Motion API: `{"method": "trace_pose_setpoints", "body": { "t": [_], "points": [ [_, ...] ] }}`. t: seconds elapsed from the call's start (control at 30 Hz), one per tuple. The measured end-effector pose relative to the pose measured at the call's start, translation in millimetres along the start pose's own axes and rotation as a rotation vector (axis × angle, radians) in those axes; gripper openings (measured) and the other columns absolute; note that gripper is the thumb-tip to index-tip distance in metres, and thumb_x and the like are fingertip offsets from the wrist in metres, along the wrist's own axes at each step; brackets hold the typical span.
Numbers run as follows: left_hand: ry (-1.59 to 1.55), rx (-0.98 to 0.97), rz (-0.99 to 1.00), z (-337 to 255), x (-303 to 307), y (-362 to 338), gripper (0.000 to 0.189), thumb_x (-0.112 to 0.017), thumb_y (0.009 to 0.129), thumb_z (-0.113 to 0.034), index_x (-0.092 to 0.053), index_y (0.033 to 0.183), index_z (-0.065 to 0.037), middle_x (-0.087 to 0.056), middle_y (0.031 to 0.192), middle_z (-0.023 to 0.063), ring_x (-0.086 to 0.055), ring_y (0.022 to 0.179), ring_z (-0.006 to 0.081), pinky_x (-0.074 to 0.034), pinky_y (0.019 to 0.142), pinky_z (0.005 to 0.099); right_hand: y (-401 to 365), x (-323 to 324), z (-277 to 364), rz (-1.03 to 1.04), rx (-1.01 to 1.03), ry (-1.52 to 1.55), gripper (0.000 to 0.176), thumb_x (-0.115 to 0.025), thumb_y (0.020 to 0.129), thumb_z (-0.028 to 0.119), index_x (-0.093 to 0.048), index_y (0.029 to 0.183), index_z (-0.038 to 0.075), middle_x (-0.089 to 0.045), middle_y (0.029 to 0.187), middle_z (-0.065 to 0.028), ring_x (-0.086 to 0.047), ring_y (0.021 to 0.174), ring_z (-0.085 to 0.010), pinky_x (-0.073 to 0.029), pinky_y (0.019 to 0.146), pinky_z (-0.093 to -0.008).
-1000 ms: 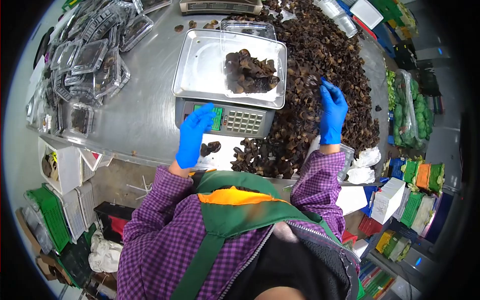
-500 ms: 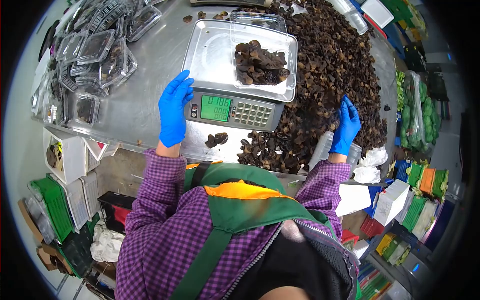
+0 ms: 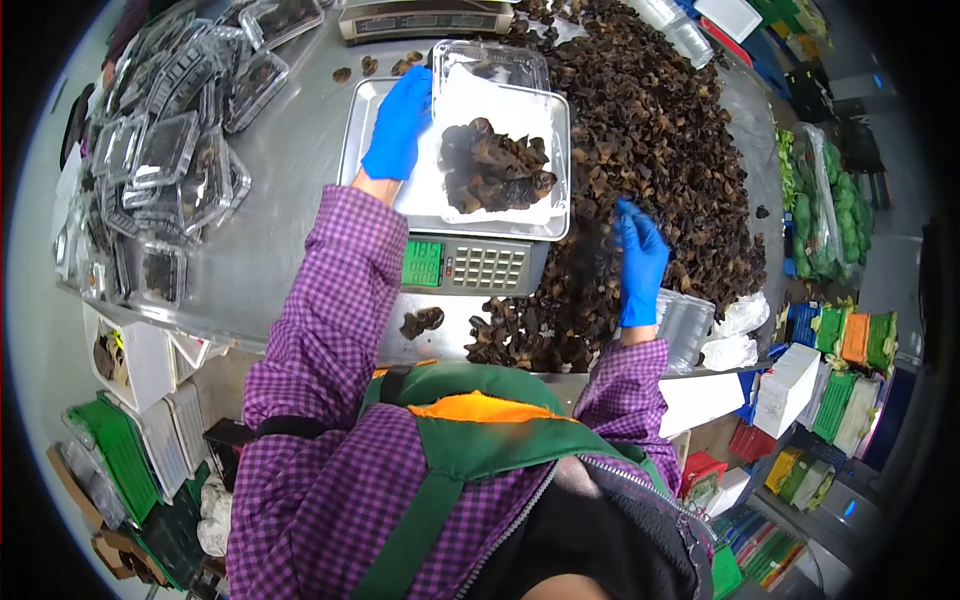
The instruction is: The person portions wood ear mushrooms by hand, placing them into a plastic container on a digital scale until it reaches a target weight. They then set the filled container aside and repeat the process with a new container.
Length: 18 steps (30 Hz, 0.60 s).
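A clear plastic clamshell box (image 3: 552, 205) holding dark wood ear mushrooms (image 3: 495, 165) sits on the steel pan of a digital scale (image 3: 488, 265). Its lid (image 3: 492, 62) lies open at the far side. My left hand (image 3: 400, 125), in a blue glove, reaches over the pan with its fingers closed at the box's left edge, near the hinge; the thumb is mostly hidden. My right hand (image 3: 642, 262), also blue-gloved, hovers over the near part of a large mushroom pile (image 3: 670, 150). Its fingers are loosely bent, and nothing shows in them.
Many clear boxes (image 3: 165, 150) are heaped on the left of the metal table (image 3: 290, 160). A second scale (image 3: 425, 20) stands at the back. Stacked plastic trays (image 3: 685, 325) lie by my right wrist. A few mushrooms (image 3: 422, 321) rest before the scale.
My left hand has moved from beside the scale's display forward to the box's left edge. My right hand has shifted left and nearer to me. The view has moved slightly.
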<state>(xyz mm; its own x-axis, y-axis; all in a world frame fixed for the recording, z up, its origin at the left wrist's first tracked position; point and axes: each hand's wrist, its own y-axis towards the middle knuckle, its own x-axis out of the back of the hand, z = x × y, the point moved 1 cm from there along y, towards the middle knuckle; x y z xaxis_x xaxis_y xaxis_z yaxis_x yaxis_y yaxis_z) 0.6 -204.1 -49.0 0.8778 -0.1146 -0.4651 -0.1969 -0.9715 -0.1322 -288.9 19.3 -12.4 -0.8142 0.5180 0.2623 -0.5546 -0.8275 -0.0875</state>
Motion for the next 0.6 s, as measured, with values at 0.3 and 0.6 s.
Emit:
{"method": "trace_pose_setpoints", "body": {
  "t": [0.3, 0.6],
  "points": [
    [0.733, -0.018, 0.017, -29.7, -16.2, -101.1, 0.062, -0.062, 0.087, -0.015, -0.036, 0.142, -0.006, -0.049, 0.132, 0.0097, -0.051, 0.111, 0.0109, -0.039, 0.098, 0.0305, 4.7, -56.7, 9.6, 0.294, -0.275, 0.127, 0.037, -0.052, 0.096, 0.03, -0.057, 0.118, 0.0, -0.066, 0.088, -0.0073, -0.062, 0.066, -0.0116, -0.049, 0.056, -0.0236],
    [0.453, 0.261, 0.099, -11.6, -11.2, -122.9, 0.073, -0.057, 0.079, 0.001, -0.027, 0.146, -0.004, -0.044, 0.137, 0.0152, -0.056, 0.099, 0.0111, -0.048, 0.081, 0.0239, 13.0, -71.3, -0.9, 0.288, -0.313, 0.14, 0.026, -0.057, 0.087, 0.006, -0.058, 0.112, -0.004, -0.065, 0.084, -0.0059, -0.062, 0.064, -0.0115, -0.049, 0.057, -0.0223]
  ]
}}
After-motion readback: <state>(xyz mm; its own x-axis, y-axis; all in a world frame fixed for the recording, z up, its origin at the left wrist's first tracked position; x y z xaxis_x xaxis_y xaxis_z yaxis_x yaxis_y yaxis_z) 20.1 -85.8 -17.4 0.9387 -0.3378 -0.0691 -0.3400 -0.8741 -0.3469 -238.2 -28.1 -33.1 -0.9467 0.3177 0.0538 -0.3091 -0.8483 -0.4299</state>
